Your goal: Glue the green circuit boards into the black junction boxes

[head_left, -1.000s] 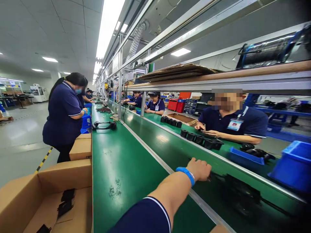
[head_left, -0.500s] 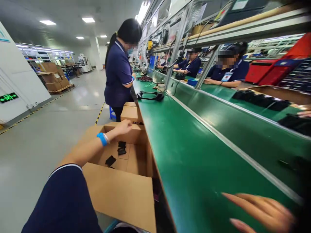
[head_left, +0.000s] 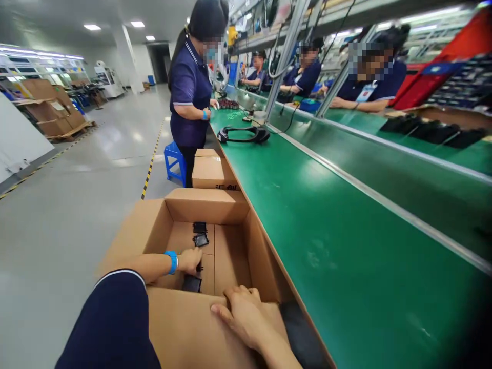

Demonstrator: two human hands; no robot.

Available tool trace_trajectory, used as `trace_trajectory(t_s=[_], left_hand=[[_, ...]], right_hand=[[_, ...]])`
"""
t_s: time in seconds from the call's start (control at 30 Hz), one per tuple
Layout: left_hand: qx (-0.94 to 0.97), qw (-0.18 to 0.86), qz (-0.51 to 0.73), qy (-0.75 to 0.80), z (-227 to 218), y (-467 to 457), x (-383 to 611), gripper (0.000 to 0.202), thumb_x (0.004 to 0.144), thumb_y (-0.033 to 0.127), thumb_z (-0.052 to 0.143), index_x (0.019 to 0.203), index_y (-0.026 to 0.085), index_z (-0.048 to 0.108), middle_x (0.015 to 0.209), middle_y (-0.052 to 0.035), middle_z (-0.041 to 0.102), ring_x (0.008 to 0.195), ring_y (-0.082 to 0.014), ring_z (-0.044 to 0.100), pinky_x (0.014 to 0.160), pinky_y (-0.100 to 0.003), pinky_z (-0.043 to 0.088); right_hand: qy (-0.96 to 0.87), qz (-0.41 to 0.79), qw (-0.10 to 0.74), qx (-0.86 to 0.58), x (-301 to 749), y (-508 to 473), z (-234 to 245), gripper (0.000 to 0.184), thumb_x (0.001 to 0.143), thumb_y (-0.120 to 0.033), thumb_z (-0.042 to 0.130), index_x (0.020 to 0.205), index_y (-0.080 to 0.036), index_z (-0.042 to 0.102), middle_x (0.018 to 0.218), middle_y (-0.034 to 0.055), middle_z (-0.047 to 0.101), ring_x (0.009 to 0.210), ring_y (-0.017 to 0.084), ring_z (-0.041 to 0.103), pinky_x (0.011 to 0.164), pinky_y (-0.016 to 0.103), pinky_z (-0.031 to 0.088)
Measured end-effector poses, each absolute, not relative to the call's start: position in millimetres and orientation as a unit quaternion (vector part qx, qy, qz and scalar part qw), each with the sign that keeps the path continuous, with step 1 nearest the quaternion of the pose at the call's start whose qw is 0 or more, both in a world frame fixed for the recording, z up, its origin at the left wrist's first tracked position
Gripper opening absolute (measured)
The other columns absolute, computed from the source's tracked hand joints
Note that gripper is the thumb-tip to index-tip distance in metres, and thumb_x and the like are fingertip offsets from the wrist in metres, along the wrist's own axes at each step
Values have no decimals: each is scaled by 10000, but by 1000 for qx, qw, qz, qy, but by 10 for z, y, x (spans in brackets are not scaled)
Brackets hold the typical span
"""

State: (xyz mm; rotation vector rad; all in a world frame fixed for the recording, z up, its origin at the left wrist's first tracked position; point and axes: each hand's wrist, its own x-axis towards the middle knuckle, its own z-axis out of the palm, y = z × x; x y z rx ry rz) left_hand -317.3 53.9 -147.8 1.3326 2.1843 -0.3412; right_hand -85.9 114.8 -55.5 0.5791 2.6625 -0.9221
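Note:
My left hand [head_left: 189, 260], with a blue band at its wrist, reaches down inside an open cardboard box [head_left: 207, 208]. Its fingers are closed around a small black plastic piece [head_left: 199, 267], mostly hidden by the hand. Just below it lies a flat black part [head_left: 191, 283], and two more black parts [head_left: 201, 239] rest farther back on the box floor. At the box's near side, my right hand [head_left: 246, 312] grips the cardboard edge, with its thumb on the flap and its fingers curled over the rim.
A long green workbench [head_left: 307, 230] runs along the box's right side. On it lies a black headset-like frame [head_left: 244, 135]. Beyond the box stand a closed carton [head_left: 215, 171], a blue stool [head_left: 175, 163] and a co-worker [head_left: 192, 97]. Other people sit across the bench.
My left hand has gone down from above the box to the parts inside. My right hand has moved left from over the bench onto the box's near edge. The view has shifted.

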Motion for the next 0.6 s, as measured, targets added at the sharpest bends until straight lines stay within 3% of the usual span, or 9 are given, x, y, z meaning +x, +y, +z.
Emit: trace_trajectory(t_s=[0.07,0.2,0.33,0.47,0.6], left_hand=[[517,254,-146,805,-1589,671,-3234,453,871,343,630,1260,146,508,1295,-120,489,1149,-265,506,966,-476,439],[515,219,-187,807,-1773,1036,-3469,651,853,446,618,1392,167,382,1467,-150,288,1316,-345,317,1058,-550,304],[520,217,-218,797,-1863,1107,-3548,725,801,527,635,1376,154,396,1435,-163,316,1296,-358,315,1050,-547,281],[539,222,-227,780,-1801,888,-3461,642,794,552,627,1281,160,481,1329,-137,413,1205,-317,396,1016,-522,312],[543,248,-228,769,-1750,711,-3417,562,811,571,596,1197,166,542,1320,-122,414,1199,-309,397,985,-511,349]], right_hand=[[910,-338,83,225,-712,1071,-641,420,850,-549,544,940,-158,670,1000,122,659,995,305,567,955,503,330],[888,-383,-9,255,-519,940,-796,704,588,-693,730,1051,-166,672,1056,119,649,1015,328,545,1010,501,296],[882,-391,-49,258,-469,932,-905,740,685,-644,696,1227,-144,620,1188,121,624,1119,318,525,1053,459,292],[884,-387,-54,256,-485,961,-900,682,697,-579,718,1214,-145,629,1168,118,635,1089,307,546,1036,458,316],[885,-382,-50,262,-492,955,-876,662,699,-553,719,1216,-148,634,1182,116,630,1096,318,541,1016,469,332]])
